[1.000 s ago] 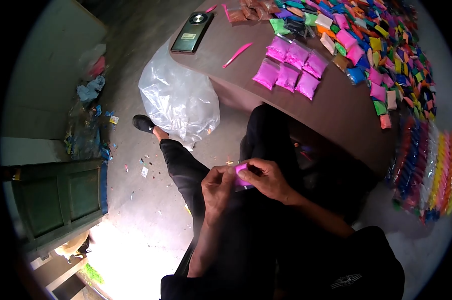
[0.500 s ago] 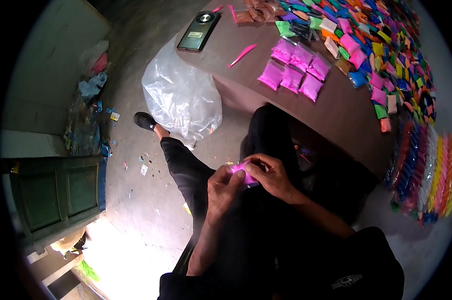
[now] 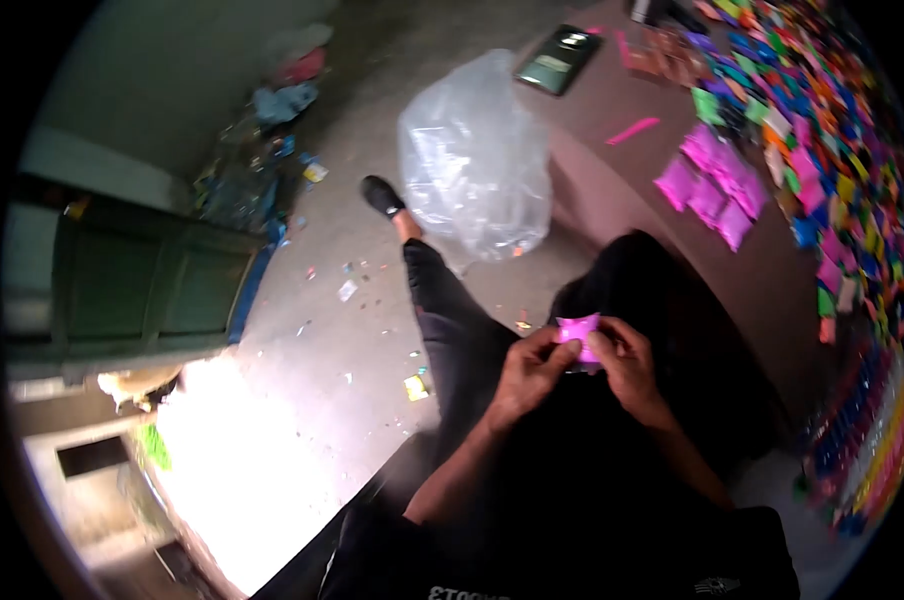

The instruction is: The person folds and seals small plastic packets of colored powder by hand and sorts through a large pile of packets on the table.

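A small bright pink packet (image 3: 578, 328) is held between both hands above my lap. My left hand (image 3: 532, 372) pinches its left side, with the thumb on the front. Gripping the right side is my right hand (image 3: 627, 368), its thumb close to the left one. The packet's top edge sticks up past the fingers; its lower part is partly covered. On the brown table (image 3: 662, 185) lie several similar pink packets (image 3: 717, 185) in a cluster, up and to the right of my hands.
A phone (image 3: 559, 60) and a pink strip (image 3: 633, 131) lie on the table. Many colourful packets (image 3: 842, 150) cover its far side. Bundled coloured strips (image 3: 867, 440) hang at the right. A large clear plastic bag (image 3: 477, 160) stands on the littered floor beside my foot (image 3: 381, 197).
My view has swung left, so the scene sits further right. Both hands still hold the pink packet, which now shows more of its face and upper edge.
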A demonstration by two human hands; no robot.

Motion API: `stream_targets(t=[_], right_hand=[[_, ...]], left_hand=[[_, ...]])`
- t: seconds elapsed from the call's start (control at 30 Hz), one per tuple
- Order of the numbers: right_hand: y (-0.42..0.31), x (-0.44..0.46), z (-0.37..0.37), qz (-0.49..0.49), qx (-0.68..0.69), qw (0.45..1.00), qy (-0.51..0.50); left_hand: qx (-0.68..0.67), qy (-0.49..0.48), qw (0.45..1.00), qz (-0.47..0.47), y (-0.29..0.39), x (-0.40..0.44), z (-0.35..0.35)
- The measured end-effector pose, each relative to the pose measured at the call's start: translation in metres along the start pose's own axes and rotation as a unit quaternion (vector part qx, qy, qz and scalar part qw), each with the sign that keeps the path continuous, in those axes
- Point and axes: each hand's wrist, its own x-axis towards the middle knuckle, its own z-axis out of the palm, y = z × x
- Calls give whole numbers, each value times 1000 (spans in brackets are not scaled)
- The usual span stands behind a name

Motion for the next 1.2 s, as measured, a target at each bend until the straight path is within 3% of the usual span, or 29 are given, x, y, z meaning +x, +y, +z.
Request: stream_targets(t=[0.07, 0.27, 0.53, 0.8, 1.2], right_hand=[[-18, -4, 10, 65, 23, 998, -10], [-6, 1, 20, 39, -38, 998, -19], [-26, 5, 51, 78, -60, 994, -47], [-18, 8, 66, 53, -97, 989, -103], [-23, 7, 80, 79, -128, 982, -115]], left_hand=[[-42, -5, 999, 33, -4, 0, -4], [-167, -21, 986, 16, -9, -5, -16], [-173, -7, 984, 44, -18, -13, -38], [-215, 10, 975, 57, -14, -26, -57], [-138, 7, 987, 77, -26, -29, -74]])
